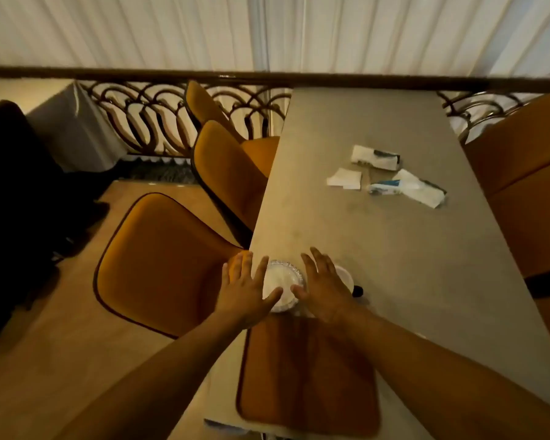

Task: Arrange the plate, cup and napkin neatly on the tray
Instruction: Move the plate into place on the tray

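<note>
White plate (280, 285) sits on the table (394, 249) just beyond the bare tray (308, 373), both hands (246, 289) (323, 289) spread open either side, gripping nothing; lifting it back comes next

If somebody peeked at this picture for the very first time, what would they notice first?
Probably the two bare hands, left hand and right hand, spread open either side of a small white plate near the table's left edge. Just below lies an empty brown tray. Farther up the table, white napkins lie scattered.
</note>
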